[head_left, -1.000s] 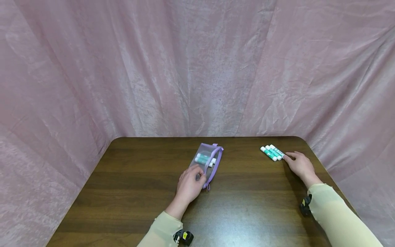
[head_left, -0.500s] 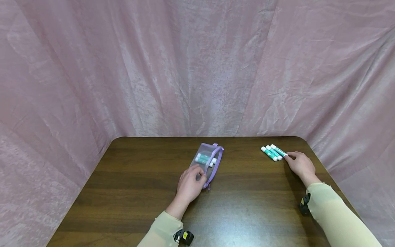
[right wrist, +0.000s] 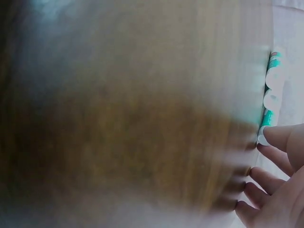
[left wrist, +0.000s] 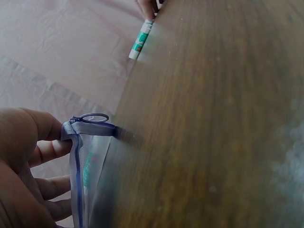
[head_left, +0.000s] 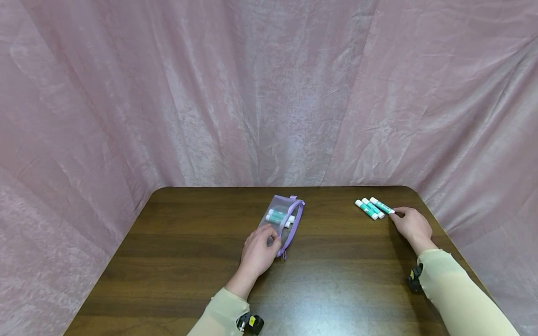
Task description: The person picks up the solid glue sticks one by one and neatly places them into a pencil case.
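Note:
My left hand (head_left: pixel 257 251) pinches the near corner of a purple-edged mesh zipper pouch (head_left: pixel 295 227) lying on the table. Its zipper side gapes, and at least two green-and-white glue sticks (head_left: pixel 277 218) show through the mesh. In the left wrist view, thumb and index finger are at the pouch corner (left wrist: pixel 95 127) beside the zipper pull. At the right, thumb and forefinger of my right hand (head_left: pixel 414 228) pinch the near end of one glue stick (head_left: pixel 382 205). Two more, a left one (head_left: pixel 366 210) and a middle one (head_left: pixel 373 208), lie side by side just left of it.
The brown wooden table (head_left: pixel 189 242) has rounded far corners. Pink crushed-velvet cloth (head_left: pixel 252 93) hangs behind it and along both sides. A stretch of tabletop separates the pouch from the glue sticks on the right.
The rightmost glue stick has shifted slightly to the right with my right hand, so a gap opens between it and the other two. My left hand and the pouch stay put.

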Motion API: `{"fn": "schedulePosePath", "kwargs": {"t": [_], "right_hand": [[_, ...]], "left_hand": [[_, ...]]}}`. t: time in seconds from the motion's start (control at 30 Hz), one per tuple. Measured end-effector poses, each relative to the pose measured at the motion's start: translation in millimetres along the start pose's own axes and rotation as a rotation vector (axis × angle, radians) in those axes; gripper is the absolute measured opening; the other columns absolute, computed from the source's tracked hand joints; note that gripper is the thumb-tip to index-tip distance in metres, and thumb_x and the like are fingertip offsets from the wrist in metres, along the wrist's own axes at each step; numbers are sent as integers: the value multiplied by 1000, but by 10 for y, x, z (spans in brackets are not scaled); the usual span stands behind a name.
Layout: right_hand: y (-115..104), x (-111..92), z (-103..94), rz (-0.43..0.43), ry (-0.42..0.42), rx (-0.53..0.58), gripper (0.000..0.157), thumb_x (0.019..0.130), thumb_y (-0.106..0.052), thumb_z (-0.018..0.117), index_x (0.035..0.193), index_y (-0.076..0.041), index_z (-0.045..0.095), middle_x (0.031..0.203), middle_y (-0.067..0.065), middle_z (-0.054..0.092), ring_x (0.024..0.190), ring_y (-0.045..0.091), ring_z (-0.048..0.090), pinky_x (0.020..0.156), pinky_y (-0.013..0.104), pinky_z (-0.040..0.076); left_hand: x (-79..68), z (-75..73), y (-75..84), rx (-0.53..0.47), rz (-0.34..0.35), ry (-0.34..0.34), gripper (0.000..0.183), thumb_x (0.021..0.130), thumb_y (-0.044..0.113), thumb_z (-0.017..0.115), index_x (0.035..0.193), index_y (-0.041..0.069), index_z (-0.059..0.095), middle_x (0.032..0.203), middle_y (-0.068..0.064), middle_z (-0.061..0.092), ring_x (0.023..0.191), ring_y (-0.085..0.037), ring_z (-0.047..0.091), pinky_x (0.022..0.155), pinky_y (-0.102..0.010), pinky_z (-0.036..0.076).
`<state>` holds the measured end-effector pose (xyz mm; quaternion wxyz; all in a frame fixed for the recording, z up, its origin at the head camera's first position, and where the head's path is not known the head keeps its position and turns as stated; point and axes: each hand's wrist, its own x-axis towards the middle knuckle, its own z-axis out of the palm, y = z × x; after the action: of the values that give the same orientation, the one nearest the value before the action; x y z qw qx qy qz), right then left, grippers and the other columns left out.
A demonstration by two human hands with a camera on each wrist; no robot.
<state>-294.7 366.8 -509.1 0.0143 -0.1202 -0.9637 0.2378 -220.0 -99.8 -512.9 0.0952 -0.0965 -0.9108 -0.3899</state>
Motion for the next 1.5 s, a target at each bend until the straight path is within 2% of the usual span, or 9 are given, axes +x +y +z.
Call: {"fn": "schedulePosePath", "kwargs": {"t": [0.2,0.5,1.13,1.5], "right_hand": [[6,-18,7,26,7,3,50,112,-37,56,147,-2,64,153,38,53,131,63,54,88,70,51],[5,-47,-21,10,33,20,47,110,-34,59,142,-1,65,149,37,57,127,62,57,86,67,51],[67,-88,-31,-18,121,91,44,111,-33,60,136,1,69,142,35,63,124,60,59,92,68,48],[25,-178,-48,-39,158,105,42,110,-35,63,134,-1,72,133,29,70,114,53,65,80,60,50]], "left_hand": [[-7,-2,-3,-2,6,3,18,97,16,71,81,20,64,147,-19,68,138,-50,60,114,-70,42],[-8,-1,5,1,7,8,19,97,16,71,80,20,63,146,-19,68,136,-50,61,112,-70,43],[2,7,-21,-9,2,-1,20,99,19,71,81,22,63,147,-18,68,138,-48,60,114,-69,42],[-5,7,-13,2,11,9,20,98,17,72,80,21,63,145,-17,70,136,-48,62,112,-69,44]]}}
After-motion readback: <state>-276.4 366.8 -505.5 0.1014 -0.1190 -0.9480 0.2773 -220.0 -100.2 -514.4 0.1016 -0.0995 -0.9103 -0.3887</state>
